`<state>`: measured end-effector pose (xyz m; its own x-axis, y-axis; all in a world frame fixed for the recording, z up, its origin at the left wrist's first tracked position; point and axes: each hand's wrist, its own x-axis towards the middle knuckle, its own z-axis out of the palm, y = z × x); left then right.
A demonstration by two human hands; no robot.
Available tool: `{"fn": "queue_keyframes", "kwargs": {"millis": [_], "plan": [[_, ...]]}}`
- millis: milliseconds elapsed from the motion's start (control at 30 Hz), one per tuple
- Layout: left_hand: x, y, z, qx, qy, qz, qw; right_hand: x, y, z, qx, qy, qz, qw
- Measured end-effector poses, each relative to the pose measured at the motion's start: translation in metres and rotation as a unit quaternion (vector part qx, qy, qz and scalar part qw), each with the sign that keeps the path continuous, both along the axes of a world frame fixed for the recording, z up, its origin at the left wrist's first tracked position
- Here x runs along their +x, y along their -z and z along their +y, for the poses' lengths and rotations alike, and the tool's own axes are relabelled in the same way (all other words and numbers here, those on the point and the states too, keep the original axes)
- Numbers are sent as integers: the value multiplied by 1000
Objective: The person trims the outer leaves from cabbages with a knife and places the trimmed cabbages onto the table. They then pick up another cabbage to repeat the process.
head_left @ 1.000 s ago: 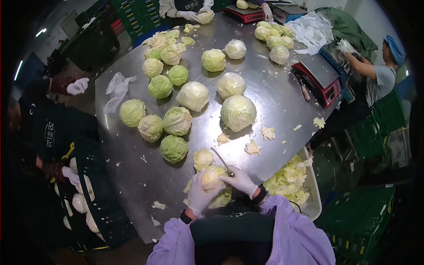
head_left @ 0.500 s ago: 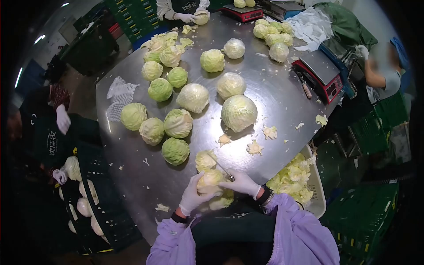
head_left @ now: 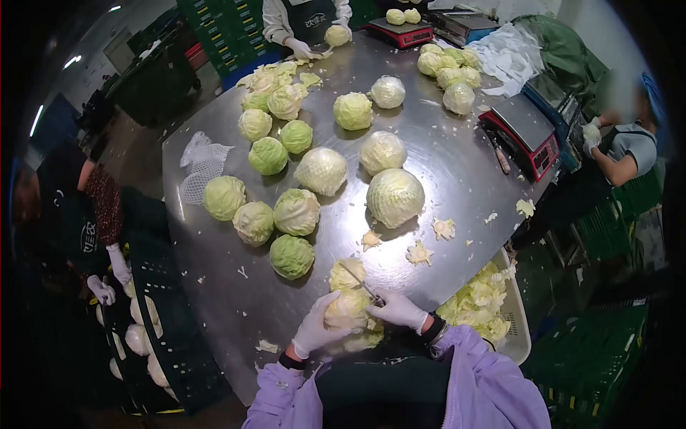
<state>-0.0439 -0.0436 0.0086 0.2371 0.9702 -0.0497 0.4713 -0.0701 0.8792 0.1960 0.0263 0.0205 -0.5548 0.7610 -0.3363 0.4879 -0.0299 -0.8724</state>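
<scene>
While cupping one pale cabbage (head_left: 346,311) in curved left-hand fingers (head_left: 327,306), wearer's side of the big netted cabbage (head_left: 395,198), and gripping one knife (head_left: 375,299) in the closed right hand (head_left: 401,311), expect firm weight, tearable leaves; hold low round the sides. Near the netted cabbage, three scraps (head_left: 419,252); left, a close cluster of four unwrapped heads (head_left: 296,211).

**Thirteen cabbages (head_left: 395,198) counted mid-table**

One more cabbage (head_left: 346,312) is held; others, partly hidden in the leaf pile (head_left: 273,77), cannot be counted. Two small heads (head_left: 395,16) are seen on one of two red scales (head_left: 529,132). Two knives (head_left: 502,160), three star-shaped trimmings (head_left: 419,252), one white basket (head_left: 516,314) and three co-workers (head_left: 309,18) are also counted. The far cluster (head_left: 450,66) is too overlapped to be totalled.
</scene>
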Motion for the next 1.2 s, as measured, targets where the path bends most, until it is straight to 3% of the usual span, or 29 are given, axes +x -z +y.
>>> {"fn": "queue_keyframes", "kwargs": {"millis": [200, 267, 300, 333, 367, 433, 467, 533, 600, 667, 733, 800, 867, 900, 933, 967, 1067, 1133, 1200], "plan": [[-4, -2, 7, -79, 28, -83, 993, 14, 4, 0, -157, 35, 77, 984], [-7, -1, 5, -111, 16, -103, 988, 7, 7, -5, -138, 24, 62, 988], [-1, -11, 6, -109, 15, -102, 989, 1, 13, -10, -27, 46, 45, 998], [14, -30, 6, -29, -6, 47, 998, -3, 17, -14, 82, 69, 28, 994], [29, -40, 4, 50, -25, 194, 979, -7, 12, -16, 81, 69, 29, 994], [56, -36, -3, 51, -31, 246, 967, -15, 0, -20, 112, 52, -73, 990], [60, -33, -5, 56, -36, 296, 953, -15, 1, -20, 113, 50, -70, 990], [55, -26, -1, 53, -46, 292, 954, -5, 15, -15, -24, 114, 109, 987], [40, -26, 1, 48, -36, 233, 971, 6, 36, -11, -37, 90, 77, 992], [22, -29, 2, 36, -29, 204, 978, 9, 27, -6, -175, 98, 141, 970], [-6, -30, 1, 27, -19, 177, 984, 10, 41, -1, -189, 106, 166, 962], [-35, -18, -6, -35, -30, 25, 999, 17, 58, 7, -213, 144, 155, 954], [-42, -5, -13, -11, -35, 47, 998, 23, 64, 14, -200, 135, 129, 962], [-34, -2, -16, -40, -113, 0, 993, 24, 52, 20, -59, 109, 13, 992], [-25, 0, -18, -68, -189, -46, 979, 23, 43, 20, 83, 79, -103, 988], [-15, 0, -18, -38, -223, -28, 974, 18, 37, 16, 242, 132, -103, 956], [5, 5, -16, 21, -253, 42, 966, -16, -29, 10, 155, 115, -24, 981], [10, -2, -16, 34, -245, 83, 965, -49, -13, -2, 206, 77, 118, 968], [19, -11, -13, 66, -234, 163, 956, -71, -10, -8, 59, 35, 138, 988]]}}
